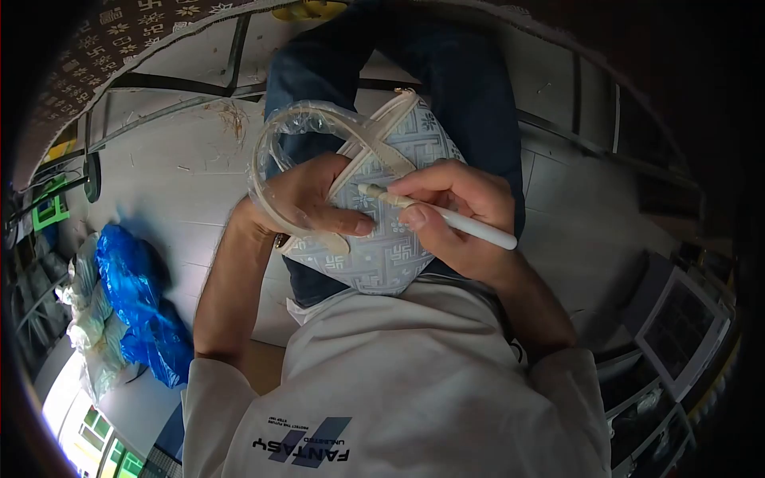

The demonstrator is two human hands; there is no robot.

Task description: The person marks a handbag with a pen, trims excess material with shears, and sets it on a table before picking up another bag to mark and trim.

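A light grey-blue patterned bag (pixel 398 247) with cream trim rests on the person's lap, its zipper edge running along the upper left. A cream handle (pixel 275 203), partly wrapped in clear plastic, loops around my left wrist. My left hand (pixel 315 195) grips the bag's left edge, with the thumb lying on the patterned fabric and the other fingers hidden. My right hand (pixel 462 211) pinches a white pen-like tool (pixel 482 229), whose tip is over the fabric near the left thumb. Whether the tip touches the fabric I cannot tell.
Blue plastic bags (pixel 135 295) and whitish plastic bags (pixel 92 334) lie at the left. A green object (pixel 50 203) stands beyond them. Metal bars cross the floor ahead. A patterned cloth (pixel 119 36) hangs at the top left, and a grey framed panel (pixel 681 323) stands at the right.
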